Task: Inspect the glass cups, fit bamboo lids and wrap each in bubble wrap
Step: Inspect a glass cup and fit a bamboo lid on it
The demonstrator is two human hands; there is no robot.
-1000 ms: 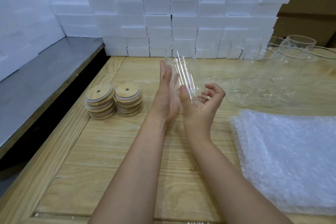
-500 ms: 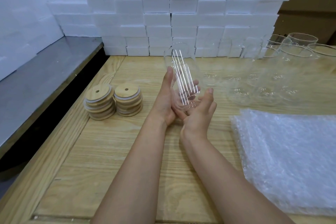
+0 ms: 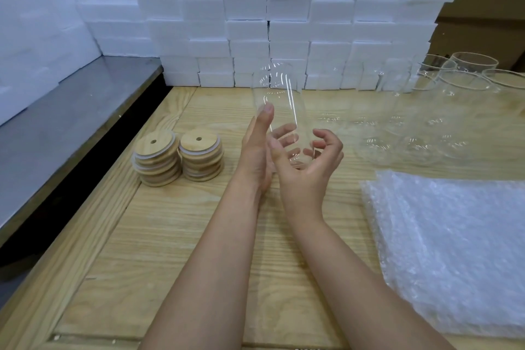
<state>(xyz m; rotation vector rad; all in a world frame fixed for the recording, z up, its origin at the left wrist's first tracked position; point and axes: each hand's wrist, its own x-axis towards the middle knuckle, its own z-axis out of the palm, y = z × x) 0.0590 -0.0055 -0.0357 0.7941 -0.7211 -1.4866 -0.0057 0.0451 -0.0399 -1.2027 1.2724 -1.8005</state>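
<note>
While the cup (image 3: 279, 99) stands upright in the air above the table (image 3: 170, 236), both hands hold it near the middle of the head view. The right hand (image 3: 309, 170) cradles the base from below and from the right, its fingers (image 3: 326, 145) curled round the bottom of the glass. The left hand (image 3: 257, 150) lies against the cup's left side, with one digit straight up along the wall. Its other fingers show through the glass, bent round the back. The cup's open mouth points up, level with the lowest rows of foam blocks (image 3: 284, 23) stacked behind the table.

Two stacks of lids (image 3: 157, 160) sit on the table to the left of the hands, side by side and just touching. Each top lid has a small hole. A pile of wrap (image 3: 454, 250) lies flat at the right edge, near the right forearm. More cups (image 3: 426, 122) stand upright in a group at the right rear, between the wrap and the foam. A grey shelf (image 3: 71, 108) runs along the table's left side, and more foam is piled above it.
</note>
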